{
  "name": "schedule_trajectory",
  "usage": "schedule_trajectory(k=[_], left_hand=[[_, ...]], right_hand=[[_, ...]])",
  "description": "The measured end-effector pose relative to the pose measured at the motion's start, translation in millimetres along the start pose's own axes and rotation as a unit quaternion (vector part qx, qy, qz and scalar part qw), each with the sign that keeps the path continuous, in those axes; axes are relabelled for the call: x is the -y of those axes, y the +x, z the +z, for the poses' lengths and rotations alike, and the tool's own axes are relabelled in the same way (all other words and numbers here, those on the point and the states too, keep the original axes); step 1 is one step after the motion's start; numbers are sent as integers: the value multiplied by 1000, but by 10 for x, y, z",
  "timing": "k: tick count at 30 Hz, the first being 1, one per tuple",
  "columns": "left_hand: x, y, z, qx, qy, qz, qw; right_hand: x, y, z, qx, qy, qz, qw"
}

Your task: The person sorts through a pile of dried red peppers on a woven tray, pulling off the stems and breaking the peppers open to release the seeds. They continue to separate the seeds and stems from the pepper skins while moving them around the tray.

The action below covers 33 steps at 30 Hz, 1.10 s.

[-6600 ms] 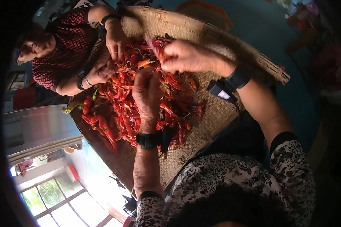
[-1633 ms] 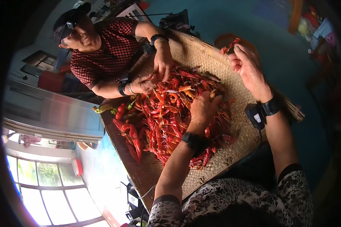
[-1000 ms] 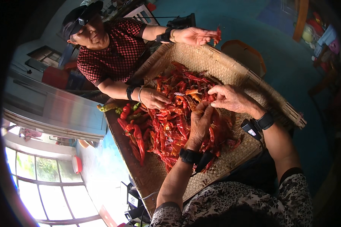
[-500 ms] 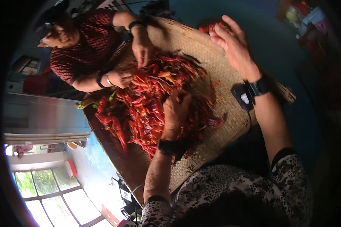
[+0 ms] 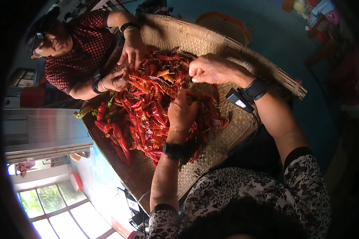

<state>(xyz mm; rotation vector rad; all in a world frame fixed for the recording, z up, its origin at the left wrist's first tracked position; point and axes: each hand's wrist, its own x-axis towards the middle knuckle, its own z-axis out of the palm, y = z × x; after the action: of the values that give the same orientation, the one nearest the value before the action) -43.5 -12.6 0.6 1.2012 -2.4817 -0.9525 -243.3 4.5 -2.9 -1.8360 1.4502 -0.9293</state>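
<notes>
A heap of dried red chilli peppers (image 5: 147,109) lies on a woven bamboo tray (image 5: 237,115). My left hand (image 5: 182,113) rests on the right part of the heap, its fingers curled in among the peppers; what they grip is hidden. Just beyond it, at the heap's far right edge, my right hand (image 5: 213,71) is closed with thumb and fingers together. Anything inside that pinch cannot be made out. A few orange-brown peppers (image 5: 163,75) show between the red ones on top.
Across the heap a person's two hands (image 5: 119,81) work among the peppers. Fresher red peppers (image 5: 117,135) and a green one (image 5: 83,113) lie at the tray's left edge. Beyond the raised far rim (image 5: 243,47) stands an orange-rimmed basin (image 5: 245,30).
My right hand has come back from beyond the tray's far rim, where it was spread open near some red peppers, to the heap beside my left hand, and has closed.
</notes>
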Motion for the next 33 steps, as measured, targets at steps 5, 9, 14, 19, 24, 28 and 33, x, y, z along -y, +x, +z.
schedule_trajectory(k=[5,9,14,19,24,28,33], left_hand=[[125,17,-53,-40,-73,4,996],[172,-4,-78,-98,-324,21,941],[269,17,19,-138,-345,17,928],[303,-13,29,-153,-340,20,928],[280,-1,-3,-153,-411,17,898],[170,-11,-81,-157,-493,69,853],[111,-14,-153,-109,-521,52,845]], right_hand=[[191,-14,125,70,-153,71,983],[166,-121,161,-29,-176,-44,983],[413,-91,231,50,-203,40,977],[437,-98,394,39,-209,38,976],[325,-55,388,55,-175,22,983],[219,-3,405,-140,55,-187,971],[458,-5,202,26,125,33,991]])
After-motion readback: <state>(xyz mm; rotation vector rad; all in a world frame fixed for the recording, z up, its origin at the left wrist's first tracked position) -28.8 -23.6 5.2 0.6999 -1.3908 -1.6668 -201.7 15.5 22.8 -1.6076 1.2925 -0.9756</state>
